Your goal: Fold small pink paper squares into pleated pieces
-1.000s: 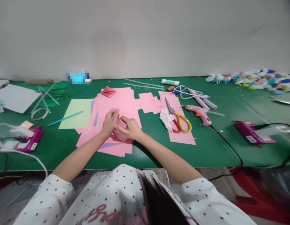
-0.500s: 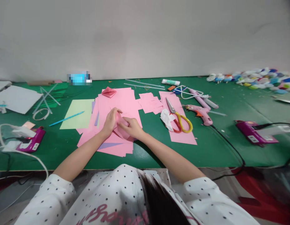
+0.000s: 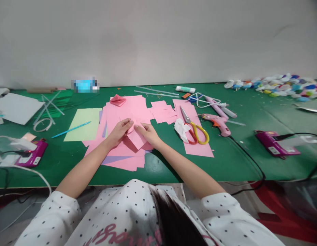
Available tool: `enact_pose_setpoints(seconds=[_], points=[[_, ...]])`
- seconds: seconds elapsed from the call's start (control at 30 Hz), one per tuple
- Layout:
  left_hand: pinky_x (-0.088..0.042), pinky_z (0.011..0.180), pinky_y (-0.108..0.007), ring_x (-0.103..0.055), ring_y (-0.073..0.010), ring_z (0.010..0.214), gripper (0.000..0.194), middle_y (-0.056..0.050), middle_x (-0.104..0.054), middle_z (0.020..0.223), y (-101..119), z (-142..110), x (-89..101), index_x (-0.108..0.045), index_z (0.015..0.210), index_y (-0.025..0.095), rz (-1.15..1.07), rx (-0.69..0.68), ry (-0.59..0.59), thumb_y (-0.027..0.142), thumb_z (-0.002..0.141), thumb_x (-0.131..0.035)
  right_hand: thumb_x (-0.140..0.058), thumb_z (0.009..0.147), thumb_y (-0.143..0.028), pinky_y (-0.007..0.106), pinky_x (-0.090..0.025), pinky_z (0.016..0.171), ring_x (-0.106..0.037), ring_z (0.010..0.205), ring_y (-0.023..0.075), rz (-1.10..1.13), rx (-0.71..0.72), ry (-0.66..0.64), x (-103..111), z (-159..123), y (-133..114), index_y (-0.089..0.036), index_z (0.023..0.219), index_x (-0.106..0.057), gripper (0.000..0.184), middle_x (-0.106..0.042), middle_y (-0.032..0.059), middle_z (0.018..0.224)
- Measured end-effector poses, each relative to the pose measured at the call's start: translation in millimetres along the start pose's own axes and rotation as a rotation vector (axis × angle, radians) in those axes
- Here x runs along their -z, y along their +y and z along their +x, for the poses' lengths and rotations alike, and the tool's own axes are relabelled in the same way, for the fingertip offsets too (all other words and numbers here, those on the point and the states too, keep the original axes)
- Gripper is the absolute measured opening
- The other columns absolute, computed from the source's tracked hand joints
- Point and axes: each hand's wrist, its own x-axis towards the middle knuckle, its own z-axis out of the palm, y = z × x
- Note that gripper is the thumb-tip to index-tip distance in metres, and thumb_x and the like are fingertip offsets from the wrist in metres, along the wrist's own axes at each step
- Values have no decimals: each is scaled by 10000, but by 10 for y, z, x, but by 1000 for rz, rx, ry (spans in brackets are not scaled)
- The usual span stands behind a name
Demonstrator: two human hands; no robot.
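Between my two hands is a small piece of folded pink paper (image 3: 137, 139), held just above a stack of pink sheets (image 3: 130, 106). My left hand (image 3: 120, 131) is closed on its left upper edge, thumb and fingers pinched. Thumb on top, my right hand (image 3: 149, 134) grips the right side. Part of the paper is covered by my fingers. A darker pink folded paper piece (image 3: 118, 100) rests on the far end of the stack. Small pink paper squares (image 3: 162, 112) lie to the right of it.
Right of the stack, scissors (image 3: 195, 127) and a crumpled white tissue (image 3: 181, 130) lie on a pink strip. Beyond are a pink glue gun (image 3: 216, 123), a glue stick (image 3: 185, 89) and colourful bottle caps (image 3: 283, 85). A blue pencil (image 3: 71, 129) crosses a pale green sheet (image 3: 83, 118). Purple power strips sit at both sides.
The folded pink paper has been turned, so a flat square face now shows toward me. My hands have shifted slightly apart while both keep hold of it.
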Motion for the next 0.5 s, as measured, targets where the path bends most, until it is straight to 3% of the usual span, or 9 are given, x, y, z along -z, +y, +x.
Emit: enact_pose_setpoints(seconds=[0.23,0.4,0.5], points=[[-422,582,-252,-525,-124,632,443,14,-533,705,-32,1,-16,-552,814,186,-131,27,-66,590,779,-732,-525,868,-661,268,-396,581,-501,649,145,-76,132,-5,-51,2,12,-188,785,-607,486,-568,10,678],[-422,612,-225,-501,-104,658,370,30,-514,730,-50,-6,-36,-535,818,186,-190,16,-56,516,845,-700,-480,885,-684,267,-319,533,-400,581,123,-209,127,40,-57,-22,56,-195,701,-527,524,-438,-28,602],[-418,593,-211,-509,-102,649,357,36,-530,728,-58,-10,-49,-524,838,197,-219,19,-49,501,843,-710,-486,893,-670,266,-352,563,-446,613,132,-234,148,15,-56,-21,77,-179,763,-576,515,-484,-21,631]])
